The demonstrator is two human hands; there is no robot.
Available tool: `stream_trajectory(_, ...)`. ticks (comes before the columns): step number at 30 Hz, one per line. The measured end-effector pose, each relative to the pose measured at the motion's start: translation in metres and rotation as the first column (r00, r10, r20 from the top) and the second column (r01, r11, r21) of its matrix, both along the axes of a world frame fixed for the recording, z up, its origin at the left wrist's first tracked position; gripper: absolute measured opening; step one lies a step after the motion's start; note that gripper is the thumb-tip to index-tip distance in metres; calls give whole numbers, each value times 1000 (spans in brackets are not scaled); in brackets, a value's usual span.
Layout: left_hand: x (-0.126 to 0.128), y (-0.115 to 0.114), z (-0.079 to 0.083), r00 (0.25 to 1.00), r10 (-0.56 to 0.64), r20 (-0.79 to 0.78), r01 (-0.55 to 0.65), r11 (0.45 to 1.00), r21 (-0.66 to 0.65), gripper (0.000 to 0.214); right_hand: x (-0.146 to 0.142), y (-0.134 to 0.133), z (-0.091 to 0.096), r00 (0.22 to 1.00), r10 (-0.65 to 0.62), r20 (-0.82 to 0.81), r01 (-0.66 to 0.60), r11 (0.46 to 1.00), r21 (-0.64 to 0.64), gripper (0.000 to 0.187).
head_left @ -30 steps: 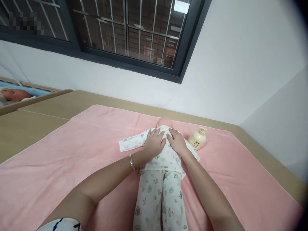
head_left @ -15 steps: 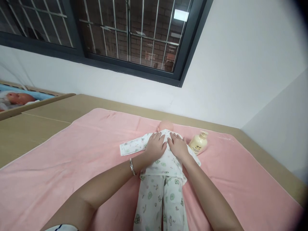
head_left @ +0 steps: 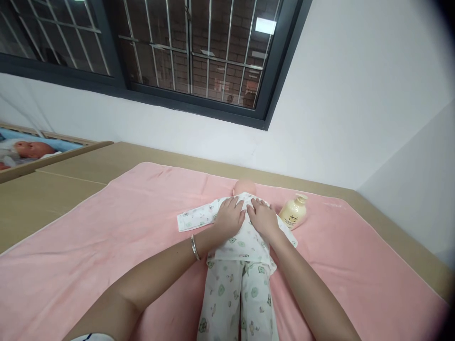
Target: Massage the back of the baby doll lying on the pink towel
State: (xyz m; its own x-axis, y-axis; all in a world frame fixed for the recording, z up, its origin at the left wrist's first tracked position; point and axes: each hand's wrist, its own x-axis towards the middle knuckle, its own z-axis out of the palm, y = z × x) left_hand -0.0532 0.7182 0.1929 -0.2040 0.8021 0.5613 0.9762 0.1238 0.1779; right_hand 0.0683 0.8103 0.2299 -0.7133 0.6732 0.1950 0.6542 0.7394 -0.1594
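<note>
Doll (head_left: 244, 188) | left hand (head_left: 229, 219), right hand (head_left: 263, 220) on shirt (head_left: 245, 242) | bottle label (head_left: 291, 219) unreadable

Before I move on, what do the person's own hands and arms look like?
The left hand and right hand are ungloved. A silvery bangle circles the left wrist. A white sleeve edge with dark marking crosses the left arm; the right forearm is bare.

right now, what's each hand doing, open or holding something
Left hand: open, palm down on the shirt of the doll, no grip visible.
Right hand: open, palm down on the same shirt, no grip visible.
</note>
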Motion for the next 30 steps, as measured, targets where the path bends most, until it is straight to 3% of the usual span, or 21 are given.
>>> stream_trajectory(4, 2, -1, 1, 1000, -5, -18, 6, 998, 60, 39, -2, 15, -6, 1000, 0, -9, -1, 999, -38, 52)
stream_trajectory(9, 0, 1, -1, 994, 87, 60, -87, 996, 1, 49, 1, -21, 4, 998, 7, 62, -14, 993, 120, 42)
stream_trajectory(13, 2, 0, -2, 995, 93, -36, -92, 995, 28, 42, 3, -35, 12, 993, 48, 107, -67, 982, 178, 38)
stream_trajectory(19, 10, -5, -1, 984, 79, -160, -61, 991, 116, 31, 1, 3, -2, 999, 46, 0, -46, 999, -12, 50)
stream_trajectory(24, 4, 1, -4, 993, 114, 18, -114, 993, 22, 45, -2, 10, -16, 999, 17, -48, -19, 999, -44, 56)
stream_trajectory(30, -5, 8, -9, 979, 80, 189, -73, 996, -43, 52, -3, 6, -18, 995, 8, -98, -11, 999, -34, 54)
